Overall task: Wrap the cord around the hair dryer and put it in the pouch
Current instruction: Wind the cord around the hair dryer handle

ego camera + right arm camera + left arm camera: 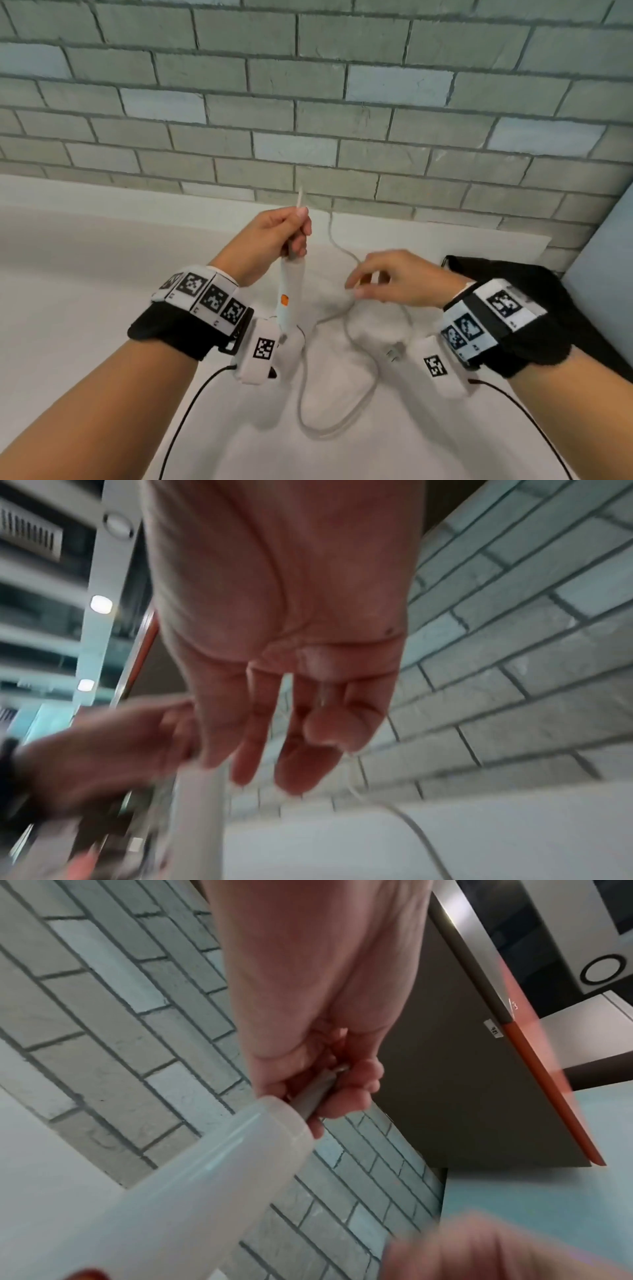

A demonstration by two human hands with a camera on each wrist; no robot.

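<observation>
The white hair dryer, with an orange switch, hangs upright above the white table. My left hand grips the grey cord collar at the top of its handle. The dryer's head is partly hidden behind my left wrist unit. The pale cord rises out of my left fist, drops to the table and lies in loose loops, ending in the plug. My right hand pinches the cord between thumb and fingertips, to the right of the dryer. The black pouch lies behind my right wrist.
A grey brick wall closes off the back of the table. A pale blue panel stands at the far right. Black wrist-unit cables trail towards the table's near edge.
</observation>
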